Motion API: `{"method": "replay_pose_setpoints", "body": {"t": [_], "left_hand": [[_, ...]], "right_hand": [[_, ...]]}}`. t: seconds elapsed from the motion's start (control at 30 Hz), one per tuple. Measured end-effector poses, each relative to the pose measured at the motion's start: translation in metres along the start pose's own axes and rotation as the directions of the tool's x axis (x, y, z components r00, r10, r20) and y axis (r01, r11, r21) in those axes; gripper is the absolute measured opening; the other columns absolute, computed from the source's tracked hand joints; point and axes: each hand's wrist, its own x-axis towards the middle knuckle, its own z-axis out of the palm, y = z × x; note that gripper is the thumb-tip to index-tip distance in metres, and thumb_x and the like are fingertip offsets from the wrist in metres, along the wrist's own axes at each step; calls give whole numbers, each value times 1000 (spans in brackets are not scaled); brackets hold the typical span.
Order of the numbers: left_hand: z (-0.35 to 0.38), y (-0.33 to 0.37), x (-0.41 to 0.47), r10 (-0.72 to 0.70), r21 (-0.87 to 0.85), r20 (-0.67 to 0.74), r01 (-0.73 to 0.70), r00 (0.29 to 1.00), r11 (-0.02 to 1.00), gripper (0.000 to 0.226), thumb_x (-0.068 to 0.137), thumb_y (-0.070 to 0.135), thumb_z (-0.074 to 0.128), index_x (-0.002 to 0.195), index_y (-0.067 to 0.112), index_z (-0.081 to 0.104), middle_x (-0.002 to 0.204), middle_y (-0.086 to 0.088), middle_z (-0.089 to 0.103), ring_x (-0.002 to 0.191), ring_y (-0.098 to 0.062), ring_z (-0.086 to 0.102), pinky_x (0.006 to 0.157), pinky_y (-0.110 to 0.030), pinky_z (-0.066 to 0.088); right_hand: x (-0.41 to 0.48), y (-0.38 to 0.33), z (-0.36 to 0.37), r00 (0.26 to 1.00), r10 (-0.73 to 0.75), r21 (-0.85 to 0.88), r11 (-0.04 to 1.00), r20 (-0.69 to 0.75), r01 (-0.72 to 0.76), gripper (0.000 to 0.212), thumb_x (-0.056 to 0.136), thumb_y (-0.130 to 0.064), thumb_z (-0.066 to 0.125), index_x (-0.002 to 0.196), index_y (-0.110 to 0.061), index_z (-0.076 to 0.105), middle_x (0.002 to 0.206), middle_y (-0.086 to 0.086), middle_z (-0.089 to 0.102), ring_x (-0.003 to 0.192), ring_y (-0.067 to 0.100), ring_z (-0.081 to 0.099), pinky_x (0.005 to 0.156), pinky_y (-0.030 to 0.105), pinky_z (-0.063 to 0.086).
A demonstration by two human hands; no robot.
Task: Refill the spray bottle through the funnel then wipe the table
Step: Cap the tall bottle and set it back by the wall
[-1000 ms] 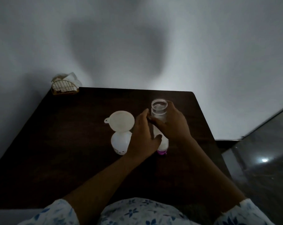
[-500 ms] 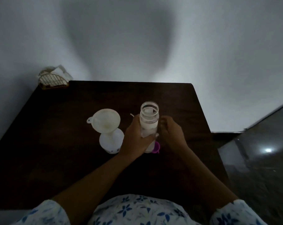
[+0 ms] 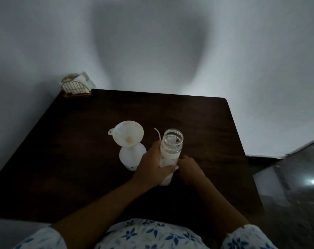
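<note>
A white funnel (image 3: 128, 133) sits in the neck of a white round spray bottle (image 3: 132, 157) standing mid-table. Just to its right my left hand (image 3: 150, 168) grips a tall clear open-mouthed bottle (image 3: 172, 142) with whitish liquid inside, held upright with its base at the table. A thin white tube (image 3: 157, 133) sticks up behind my left hand. My right hand (image 3: 189, 169) lies with curled fingers against the lower right side of the clear bottle; what it holds, if anything, is hidden.
The dark wooden table (image 3: 197, 119) stands against a white wall. A wire holder with white napkins (image 3: 76, 87) is at the far left corner. Glossy floor (image 3: 296, 186) lies past the right edge.
My right hand let go of the clear bottle's upper part and dropped beside its base. My left hand took the bottle. A purple piece seen near the base earlier is out of sight.
</note>
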Motion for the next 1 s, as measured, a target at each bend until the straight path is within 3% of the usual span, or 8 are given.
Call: {"method": "replay_pose_setpoints", "body": {"t": [0.2, 0.4, 0.53, 0.63, 0.73, 0.83, 0.93, 1.0], "left_hand": [[-10, 3, 1, 7, -64, 124, 1, 992, 998, 65, 70, 23, 77, 117, 36, 35, 115, 16, 52, 108, 0, 51, 90, -15, 44], [-8, -8, 7, -8, 24, 252, 1, 968, 1000, 61, 73, 25, 75, 122, 25, 39, 108, 19, 48, 106, 4, 50, 85, -3, 35], [8, -26, 23, -120, 343, -352, 247, 928, 906, 9, 94, 19, 50, 97, 11, 50, 89, 6, 49, 81, -5, 50, 74, -16, 42], [35, -29, 28, 170, 473, -637, 207, 752, 856, 27, 101, 18, 29, 83, 10, 48, 83, -3, 44, 75, -14, 45, 74, -28, 39], [35, -24, 23, 368, 660, -603, 183, 708, 728, 32, 101, 38, 13, 102, 32, 45, 88, 20, 46, 100, 9, 45, 103, -15, 23], [54, -29, 22, 364, 627, -576, 111, 732, 771, 23, 101, 24, 31, 93, 9, 46, 91, -6, 47, 94, -20, 49, 113, -33, 17], [56, -40, 33, 590, 735, -673, 318, 445, 599, 21, 99, 21, 37, 104, 2, 46, 89, -11, 46, 116, -26, 46, 112, -37, 18], [55, -33, 38, 612, 718, -671, 162, 417, 677, 30, 99, 21, 38, 121, 1, 42, 90, -11, 47, 116, -26, 46, 114, -36, 18]], "right_hand": [[-38, -29, -79, 845, 234, 578, 810, -480, 103, 41, 82, -17, 66, 119, -29, 53, 113, 2, 39, 90, 10, 48, 79, 15, 41], [-76, -68, -122, 762, 169, 778, 71, -626, 624, 34, 75, -42, 70, 103, -27, 59, 113, 12, 53, 104, 35, 56, 84, 42, 52], [-87, -89, -109, 702, 183, 720, 53, -688, 692, 37, 74, -40, 71, 103, -20, 57, 106, 6, 60, 95, 24, 60, 79, 36, 53], [-94, -95, -106, 686, 207, 710, 73, -698, 700, 25, 78, -20, 67, 99, -17, 55, 101, 1, 62, 92, 19, 62, 75, 29, 53], [-102, -99, -106, 661, 183, 686, 155, -727, 711, 28, 75, 1, 63, 97, -15, 54, 96, -4, 65, 88, 16, 64, 73, 25, 52], [-109, -103, -104, 633, 203, 665, 256, -747, 702, 37, 67, -5, 73, 98, -18, 56, 96, -8, 66, 89, 15, 64, 75, 26, 53], [-114, -107, -106, 635, 235, 676, 311, -736, 668, 50, 62, -8, 76, 103, -23, 53, 97, -15, 63, 91, 8, 63, 75, 23, 52], [-117, -109, -108, 643, 200, 670, 314, -739, 673, 57, 63, -10, 76, 113, -21, 51, 106, -10, 61, 98, 11, 62, 77, 24, 52]]}}
